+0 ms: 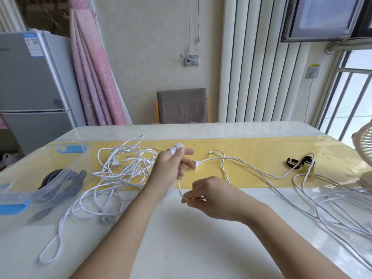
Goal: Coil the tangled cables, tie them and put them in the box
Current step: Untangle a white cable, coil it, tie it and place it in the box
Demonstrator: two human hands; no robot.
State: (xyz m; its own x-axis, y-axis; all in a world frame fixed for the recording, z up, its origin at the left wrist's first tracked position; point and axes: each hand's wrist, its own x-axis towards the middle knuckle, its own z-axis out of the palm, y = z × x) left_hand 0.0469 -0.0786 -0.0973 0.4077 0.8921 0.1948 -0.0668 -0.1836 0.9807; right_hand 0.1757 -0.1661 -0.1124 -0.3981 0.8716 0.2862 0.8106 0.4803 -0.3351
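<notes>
Fridge sticker (32, 44), socket sign (315, 65): unreadable.

Two bare hands are showing in the head view right now. The left hand (169, 170) is looking slim, its fingers long and narrow and slightly smeared by blur out at the tips. A small white patch (173, 151) is sitting at its topmost fingertip: a wrap or something else, it is too blurred to call. The right hand (213, 196) is showing the same slender build, with its knuckles reading as soft ridges just behind the fingers. Further back from the fingers both wrists are tapering narrow. The left forearm (124, 218) and right forearm (281, 234) are running on bare to the bottom edge.
</notes>
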